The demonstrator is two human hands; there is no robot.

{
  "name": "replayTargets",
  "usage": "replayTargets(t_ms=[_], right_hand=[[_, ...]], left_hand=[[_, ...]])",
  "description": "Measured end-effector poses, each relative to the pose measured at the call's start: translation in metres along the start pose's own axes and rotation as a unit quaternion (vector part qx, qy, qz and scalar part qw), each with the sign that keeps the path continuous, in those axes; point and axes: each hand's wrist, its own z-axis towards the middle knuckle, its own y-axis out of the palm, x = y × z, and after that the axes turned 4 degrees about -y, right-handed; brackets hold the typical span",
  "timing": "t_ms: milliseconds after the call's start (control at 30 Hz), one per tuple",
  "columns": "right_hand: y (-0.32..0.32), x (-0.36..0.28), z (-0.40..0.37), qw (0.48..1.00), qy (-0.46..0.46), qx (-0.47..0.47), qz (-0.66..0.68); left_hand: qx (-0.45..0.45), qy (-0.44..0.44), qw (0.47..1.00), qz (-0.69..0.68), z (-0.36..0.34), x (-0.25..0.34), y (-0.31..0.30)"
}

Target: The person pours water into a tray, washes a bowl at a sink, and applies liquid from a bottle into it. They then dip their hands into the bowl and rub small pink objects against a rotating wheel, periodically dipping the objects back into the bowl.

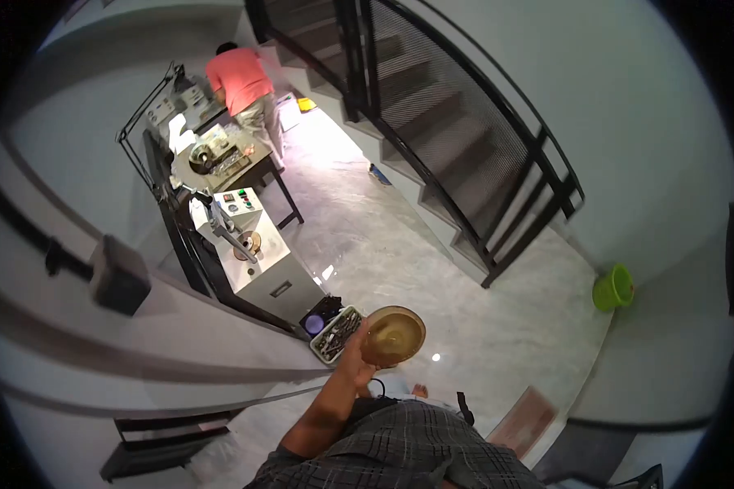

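Note:
My left hand (355, 365) grips a round, shiny brownish-gold bowl (393, 337) by its left edge, holding it in front of my body over the floor. The bowl's inside faces up toward me and looks glossy. Just left of the hand, and partly behind it, is a pale basket (317, 347) of dark metal tools or parts. Beside the basket lies a dark item with a purple round top (314, 324). My right hand does not show.
A white cabinet machine (273, 287) with buttons and an arm stands ahead left. Beyond it, a person in a red shirt (240, 77) bends beside a cluttered worktable (257, 155). Stairs with a black railing (457, 208) rise ahead. A green bucket (612, 288) and a reddish mat (523, 420) are right.

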Motion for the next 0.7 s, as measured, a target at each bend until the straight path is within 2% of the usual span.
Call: replayTargets(t_ms=[67, 100, 167, 200, 267, 333, 400, 433, 467, 500, 533, 600, 667, 700], right_hand=[[-0.073, -0.048, 0.107, 0.996, 0.041, 0.052, 0.051], [-0.090, -0.132, 0.106, 0.997, -0.017, 0.064, 0.045], [-0.111, -0.296, 0.095, 0.985, -0.109, 0.107, 0.078], [-0.109, -0.357, 0.097, 0.973, -0.143, 0.136, 0.123], [-0.098, -0.444, 0.113, 0.949, -0.246, 0.156, 0.120], [-0.070, -0.506, 0.131, 0.940, -0.273, 0.151, 0.137], [-0.051, -0.528, 0.181, 0.945, -0.286, 0.053, 0.146], [-0.044, -0.547, 0.184, 0.945, -0.294, 0.050, 0.132], [-0.026, -0.562, 0.184, 0.800, -0.594, -0.040, -0.077], [-0.013, -0.580, 0.187, 0.523, -0.799, -0.129, -0.267], [-0.006, -0.602, 0.201, 0.512, -0.802, -0.141, -0.272], [0.016, -0.629, 0.249, 0.578, -0.679, -0.129, -0.434], [0.060, -0.670, 0.298, 0.617, -0.533, -0.102, -0.570], [0.081, -0.708, 0.321, 0.867, -0.320, -0.196, -0.328]], left_hand=[[0.018, 0.029, 0.999, -0.004, 0.035, 0.026, 0.001], [0.047, 0.037, 0.998, -0.022, 0.055, 0.041, 0.001], [0.035, 0.068, 0.996, -0.038, 0.090, 0.073, -0.001], [0.018, 0.082, 0.996, -0.034, 0.108, 0.092, -0.003], [0.006, 0.102, 0.994, -0.026, 0.148, 0.132, -0.006], [0.065, 0.129, 0.988, -0.059, 0.194, 0.171, -0.005], [0.044, 0.131, 0.988, -0.069, 0.236, 0.218, -0.009], [0.046, 0.128, 0.989, -0.050, 0.254, 0.240, -0.007], [0.051, 0.125, 0.990, -0.030, 0.274, 0.264, -0.005], [0.063, 0.140, 0.988, -0.032, 0.290, 0.288, 0.004], [0.069, 0.152, 0.985, -0.041, 0.308, 0.311, 0.008], [0.113, 0.122, 0.985, -0.040, 0.341, 0.355, 0.011], [0.116, 0.137, 0.983, -0.047, 0.380, 0.391, -0.006], [0.113, 0.151, 0.981, -0.044, 0.396, 0.408, -0.012]])
